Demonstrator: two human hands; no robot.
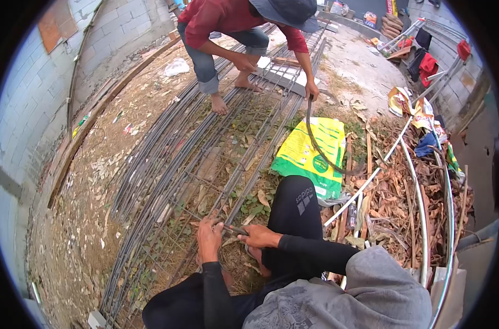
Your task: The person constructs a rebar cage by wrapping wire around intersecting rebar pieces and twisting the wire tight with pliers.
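Note:
My right hand (258,236) is closed on the end of a short dark rod-like tool (237,230), whose exact kind I cannot make out. The tool reaches left to my left hand (209,241). My left hand's fingers are bent together at the near end of a steel rebar cage (241,170); what they pinch is too small to tell. Long steel bars (167,134) lie side by side left of the cage. Both hands are low, in front of my knees.
A person in a red shirt (216,22) crouches over the bars, one hand on a dark curved strand (309,129). A yellow-green sack (309,153) lies right of the cage. Beyond it are dry leaves (392,203) and white pipes (416,192). A block wall (30,104) bounds the left.

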